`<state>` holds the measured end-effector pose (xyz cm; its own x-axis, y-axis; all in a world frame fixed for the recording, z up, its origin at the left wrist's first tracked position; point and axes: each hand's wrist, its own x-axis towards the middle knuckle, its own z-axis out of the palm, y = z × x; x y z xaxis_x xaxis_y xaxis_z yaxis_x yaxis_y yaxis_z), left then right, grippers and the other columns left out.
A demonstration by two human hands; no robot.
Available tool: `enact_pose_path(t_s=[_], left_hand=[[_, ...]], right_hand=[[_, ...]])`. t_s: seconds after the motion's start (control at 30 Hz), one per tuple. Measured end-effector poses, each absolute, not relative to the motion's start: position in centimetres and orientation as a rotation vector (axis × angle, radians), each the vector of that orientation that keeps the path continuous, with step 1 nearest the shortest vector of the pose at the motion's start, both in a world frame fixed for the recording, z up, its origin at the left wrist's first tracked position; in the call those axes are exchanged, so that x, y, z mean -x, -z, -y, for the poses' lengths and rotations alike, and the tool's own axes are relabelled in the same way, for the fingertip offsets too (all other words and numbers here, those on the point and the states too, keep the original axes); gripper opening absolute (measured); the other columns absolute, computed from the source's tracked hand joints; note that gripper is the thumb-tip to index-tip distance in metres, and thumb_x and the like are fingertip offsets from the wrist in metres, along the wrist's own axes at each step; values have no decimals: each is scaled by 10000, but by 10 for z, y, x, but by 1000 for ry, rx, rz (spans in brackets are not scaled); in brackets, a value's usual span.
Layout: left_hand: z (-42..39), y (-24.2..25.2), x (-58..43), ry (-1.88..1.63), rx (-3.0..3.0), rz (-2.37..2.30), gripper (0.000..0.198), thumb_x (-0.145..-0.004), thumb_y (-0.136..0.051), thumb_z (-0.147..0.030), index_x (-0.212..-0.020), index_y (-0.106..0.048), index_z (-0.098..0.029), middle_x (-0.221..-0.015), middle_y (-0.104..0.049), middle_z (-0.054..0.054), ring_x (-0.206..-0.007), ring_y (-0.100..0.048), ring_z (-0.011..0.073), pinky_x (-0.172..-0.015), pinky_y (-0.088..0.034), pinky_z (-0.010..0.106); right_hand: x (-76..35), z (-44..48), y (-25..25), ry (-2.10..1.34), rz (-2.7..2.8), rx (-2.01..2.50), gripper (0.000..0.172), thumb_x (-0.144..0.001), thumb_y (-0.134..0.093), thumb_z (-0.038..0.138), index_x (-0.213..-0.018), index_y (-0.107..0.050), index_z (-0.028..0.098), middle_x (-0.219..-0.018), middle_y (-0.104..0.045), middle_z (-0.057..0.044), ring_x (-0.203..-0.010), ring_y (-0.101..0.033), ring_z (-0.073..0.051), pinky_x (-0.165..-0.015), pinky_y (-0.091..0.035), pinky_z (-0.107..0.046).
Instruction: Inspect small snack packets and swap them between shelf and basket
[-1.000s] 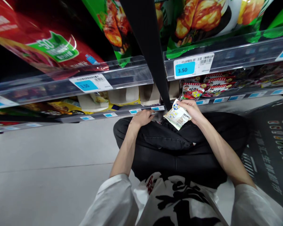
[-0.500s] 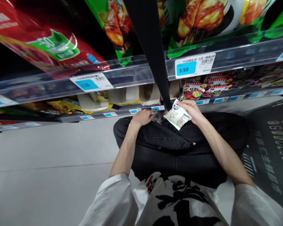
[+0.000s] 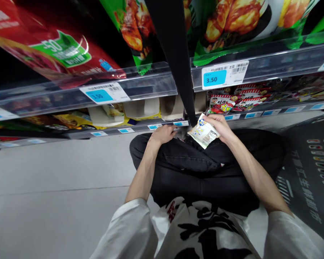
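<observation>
Between the thumb and fingers of my right hand point(image 3: 219, 126) is a small pale snack packet point(image 3: 203, 132) with a blue logo and fine print. It is tilted over my crossed legs, just below the shelf edge. My left hand point(image 3: 162, 134) rests by the front of the lowest shelf, over my knee. Its visible fingers are slightly apart and I see nothing in them; the underside is hidden. Price labels point(image 3: 154, 126) line the shelf strip close to that hand. Red snack bags point(image 3: 220, 104) lie on the bottom shelf beyond my right hand.
A dark grey shopping basket point(image 3: 307, 162) stands at my right. Overhead, a clear-lipped shelf point(image 3: 151, 84) holds large red and green bags. A black upright post point(image 3: 175, 54) divides the shelving. Open cartons point(image 3: 142, 108) sit on the bottom shelf. Pale floor tiles point(image 3: 56, 169) lie at left.
Almost nothing differs. The view has shifted very slightly; both hands and the packet keep their places.
</observation>
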<state>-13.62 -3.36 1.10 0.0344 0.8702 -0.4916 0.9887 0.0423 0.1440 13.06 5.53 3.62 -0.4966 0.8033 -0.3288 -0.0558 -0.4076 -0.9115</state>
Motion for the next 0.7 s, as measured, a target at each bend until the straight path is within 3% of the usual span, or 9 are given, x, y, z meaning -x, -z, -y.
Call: enact_pose_path(t_s=[0.43,0.7], left_hand=[[32,-10,137,352,-1860,-1855,453,-1014,-417,-383,-1413,-568,-232,-1234,-727,124,-1171,-678,303,-966,-525,391],[34,-8,138,301,-1863,-1871,439,-1011,-443,-387,-1400,-584,-240,-1202,-742,105,-1149,-686,274,-967,-521,361]], right_hand=[[-131,-55,-38,-1952,1229,1085,341,-742,-818,505,-662,-741,183,-628,-652,-3,-565,-514,-118,-538,-333,-262],[-131,-55,-38,-1940,1241,1100,348,-728,-824,515,-662,-738,185,-631,-655,-3,-565,-515,-120,-540,-337,-263]])
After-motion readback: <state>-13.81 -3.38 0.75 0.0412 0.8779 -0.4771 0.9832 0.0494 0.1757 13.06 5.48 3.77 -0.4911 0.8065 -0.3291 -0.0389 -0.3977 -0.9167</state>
